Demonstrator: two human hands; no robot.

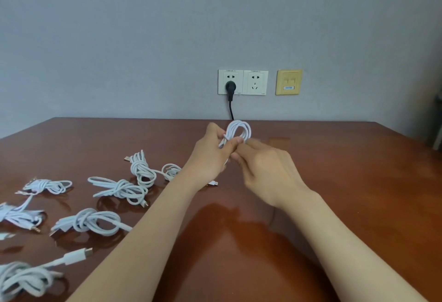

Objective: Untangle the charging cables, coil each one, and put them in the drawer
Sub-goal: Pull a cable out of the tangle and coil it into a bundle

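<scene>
A white charging cable, looped into a small coil, is held above the middle of the brown table. My left hand pinches the base of the coil between thumb and fingers. My right hand touches the same cable from the right, fingers curled at the coil's base and slightly blurred. The cable's loose connector end shows just below my left wrist. Several other white cables lie knotted into bundles on the left of the table, such as one, another and a third. No drawer is in view.
Two white wall sockets and a yellow data plate sit on the grey wall behind the table. A black plug and cord hang from the left socket down behind the table edge. A dark object stands at the far right.
</scene>
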